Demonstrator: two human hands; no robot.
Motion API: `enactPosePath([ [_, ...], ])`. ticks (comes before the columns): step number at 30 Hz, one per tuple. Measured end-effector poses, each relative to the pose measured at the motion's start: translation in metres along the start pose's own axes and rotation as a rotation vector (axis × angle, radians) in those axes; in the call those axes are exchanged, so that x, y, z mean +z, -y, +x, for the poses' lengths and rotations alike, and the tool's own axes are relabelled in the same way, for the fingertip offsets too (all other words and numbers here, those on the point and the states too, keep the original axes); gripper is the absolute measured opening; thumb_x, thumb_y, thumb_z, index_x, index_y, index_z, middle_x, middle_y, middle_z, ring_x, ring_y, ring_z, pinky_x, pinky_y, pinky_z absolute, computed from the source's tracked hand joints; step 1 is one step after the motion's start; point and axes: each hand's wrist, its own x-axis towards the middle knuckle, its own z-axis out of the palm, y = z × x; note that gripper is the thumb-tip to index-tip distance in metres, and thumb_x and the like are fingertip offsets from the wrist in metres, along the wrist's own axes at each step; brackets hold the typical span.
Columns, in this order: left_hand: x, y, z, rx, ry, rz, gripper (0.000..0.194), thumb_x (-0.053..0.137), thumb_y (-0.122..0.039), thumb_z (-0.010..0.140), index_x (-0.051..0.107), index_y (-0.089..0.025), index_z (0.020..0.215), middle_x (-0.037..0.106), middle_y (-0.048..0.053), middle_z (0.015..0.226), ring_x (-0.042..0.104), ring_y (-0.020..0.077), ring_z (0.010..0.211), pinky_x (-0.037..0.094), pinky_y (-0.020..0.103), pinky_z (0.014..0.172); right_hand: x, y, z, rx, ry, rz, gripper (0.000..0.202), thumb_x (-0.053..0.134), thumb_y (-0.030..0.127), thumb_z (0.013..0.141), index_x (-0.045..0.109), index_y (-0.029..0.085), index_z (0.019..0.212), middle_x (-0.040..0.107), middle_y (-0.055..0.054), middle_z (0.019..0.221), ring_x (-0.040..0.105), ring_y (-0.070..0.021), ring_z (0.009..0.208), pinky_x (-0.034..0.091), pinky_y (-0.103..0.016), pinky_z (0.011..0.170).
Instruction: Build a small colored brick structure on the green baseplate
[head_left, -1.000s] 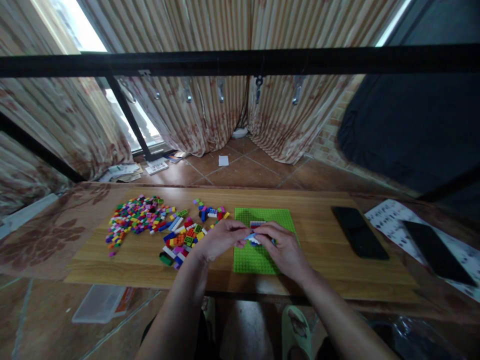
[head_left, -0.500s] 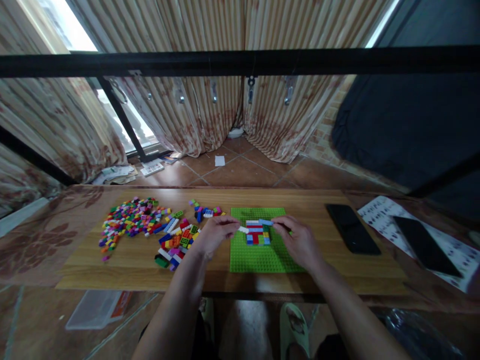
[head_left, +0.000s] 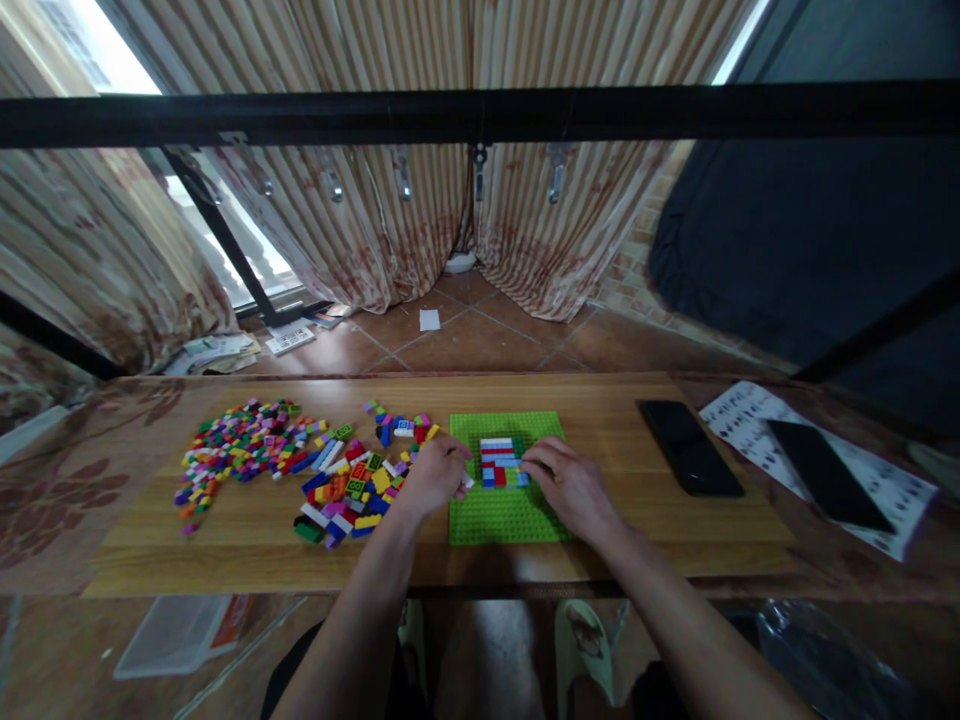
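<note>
A green studded baseplate point(head_left: 510, 526) lies on the wooden board, bearing a small block of white, red, blue and yellow bricks point(head_left: 501, 464). At the plate's left edge, my left hand point(head_left: 441, 474) is closed on a white brick point(head_left: 468, 482), which shows below its fingertips. My right hand point(head_left: 568, 482) has its fingertips pinched at the right side of the brick block, over a light blue brick point(head_left: 513, 463) lying across it. Larger loose bricks point(head_left: 358, 487) are heaped left of my left hand.
Many small bricks point(head_left: 251, 440) are piled at the board's left. A black phone point(head_left: 690, 448) lies on the right of the board. Beyond it, another dark phone point(head_left: 825, 474) rests on a printed sheet point(head_left: 739, 408). A clear plastic lid point(head_left: 174, 634) is on the floor.
My right hand has brought the light blue brick down onto the brick block. My left hand has moved slightly lower with the white brick. The whole view has shifted a little.
</note>
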Motion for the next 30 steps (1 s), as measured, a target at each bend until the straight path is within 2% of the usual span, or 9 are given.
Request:
enactPosePath([
  [4,0.0,0.0,0.0,0.087,0.015,0.203,0.027,0.035,-0.017,0.082,0.062,-0.016,0.079,0.052,-0.002,0.049,0.054,0.014,0.043,0.04,0.024,0.045,0.003,0.0,0.0,0.017,-0.027,-0.007,0.018,0.052,0.03,0.093,0.065,0.021,0.085,0.063,-0.003,0.088,0.061,-0.0178,0.082,0.046,-0.03,0.077],
  [9,-0.002,0.0,0.001,0.185,0.003,0.324,0.028,0.04,-0.013,0.079,0.062,-0.015,0.061,0.053,0.0,0.052,0.049,0.0117,0.049,0.036,0.023,0.051,0.005,0.001,0.0,0.068,-0.053,-0.024,0.013,0.057,0.03,0.089,0.064,0.021,0.084,0.063,-0.002,0.085,0.06,-0.0174,0.077,0.044,-0.029,0.072],
  [14,-0.001,0.001,0.003,0.24,-0.003,0.383,0.027,0.041,-0.012,0.079,0.064,-0.014,0.066,0.052,-0.001,0.055,0.047,0.0114,0.052,0.033,0.023,0.053,0.0,0.001,0.001,0.127,-0.116,0.056,0.016,0.058,0.034,0.087,0.065,0.021,0.083,0.064,-0.002,0.084,0.059,-0.0158,0.069,0.044,-0.029,0.068],
  [17,-0.003,0.0,0.001,0.254,-0.015,0.397,0.024,0.046,-0.019,0.08,0.062,-0.014,0.063,0.049,-0.002,0.054,0.045,0.011,0.052,0.03,0.023,0.051,-0.006,-0.004,0.003,0.174,-0.168,0.103,0.021,0.055,0.036,0.088,0.066,0.02,0.082,0.065,-0.004,0.081,0.06,-0.0171,0.07,0.044,-0.03,0.067],
  [22,-0.005,-0.003,-0.003,0.249,-0.017,0.348,0.033,0.052,-0.043,0.082,0.063,-0.015,0.068,0.051,-0.002,0.054,0.047,0.0119,0.052,0.03,0.022,0.05,-0.005,-0.011,0.005,0.314,-0.188,0.191,0.03,0.049,0.039,0.088,0.069,0.017,0.086,0.069,-0.006,0.079,0.062,-0.0187,0.069,0.047,-0.031,0.067],
  [26,0.001,-0.002,-0.002,0.244,-0.02,0.345,0.036,0.054,-0.047,0.08,0.066,-0.014,0.072,0.055,-0.001,0.056,0.05,0.0126,0.053,0.032,0.022,0.051,0.003,-0.011,0.007,0.385,-0.133,0.346,0.033,0.051,0.043,0.085,0.069,0.017,0.095,0.072,-0.007,0.085,0.065,-0.0186,0.071,0.05,-0.032,0.067],
  [30,0.007,-0.003,0.0,0.229,-0.032,0.365,0.038,0.054,-0.048,0.08,0.067,-0.013,0.074,0.054,0.0,0.055,0.049,0.0128,0.052,0.032,0.023,0.051,0.01,-0.011,0.009,0.383,-0.102,0.352,0.031,0.054,0.041,0.084,0.069,0.017,0.098,0.073,-0.008,0.093,0.066,-0.019,0.077,0.051,-0.032,0.071],
])
